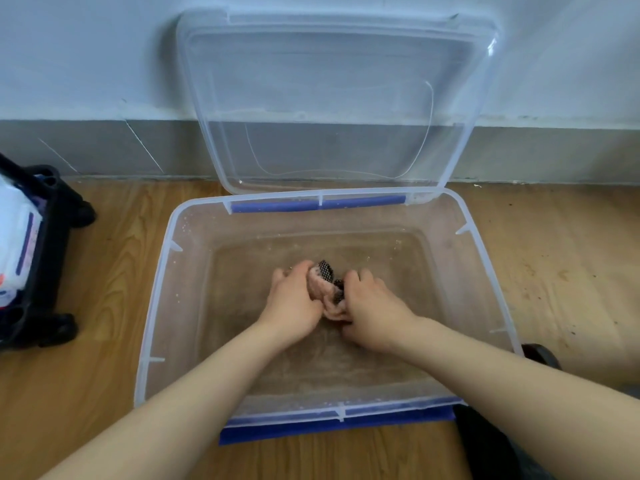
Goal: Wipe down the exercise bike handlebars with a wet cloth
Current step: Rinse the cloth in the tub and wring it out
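Observation:
A pink cloth (323, 289) with a black-and-white checked patch is bunched up between both hands, low inside a clear plastic tub (157, 289) that holds shallow water. My left hand (294, 299) grips the cloth's left side and my right hand (370, 306) grips its right side, fingers curled around it. Most of the cloth is hidden by my fingers. No exercise bike or handlebars are in view.
The tub's clear lid (332, 98) leans upright against the wall behind it. A black wheeled cart (45, 271) with white packages stands at the left on the wooden floor (554, 258). A dark shoe (540, 355) shows at the right.

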